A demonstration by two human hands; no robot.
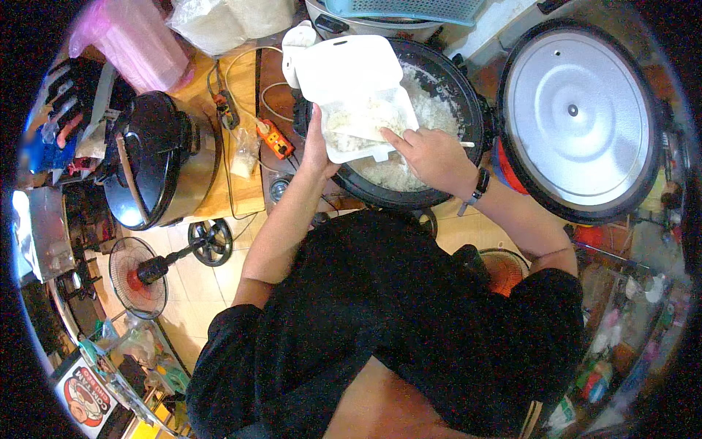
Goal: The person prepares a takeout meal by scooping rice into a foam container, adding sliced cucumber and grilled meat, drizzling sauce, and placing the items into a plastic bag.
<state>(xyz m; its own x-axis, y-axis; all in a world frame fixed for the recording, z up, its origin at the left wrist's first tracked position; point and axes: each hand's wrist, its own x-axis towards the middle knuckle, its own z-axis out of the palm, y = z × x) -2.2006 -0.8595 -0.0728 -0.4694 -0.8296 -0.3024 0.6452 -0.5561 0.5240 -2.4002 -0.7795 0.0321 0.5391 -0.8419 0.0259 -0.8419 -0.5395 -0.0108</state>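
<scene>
My left hand (319,145) grips the near left edge of a white foam clamshell food box (351,66), its lid raised. Cooked rice (351,118) lies in the box. A pale, flat rice paddle (359,133) is in my right hand (425,156), its blade over the rice in the box and my index finger along it. The box is held above a large black rice cooker pot (378,197), which holds more white rice (433,107). The pot's round metal lid (576,115) stands open at its right.
Left of the pot are an orange power strip (276,139), cables, a small plastic bag (245,153) and a black-lidded cooker (159,159) on a wooden table. A blue perforated basket (411,6) sits beyond. Fans (138,277) stand at floor level on both sides.
</scene>
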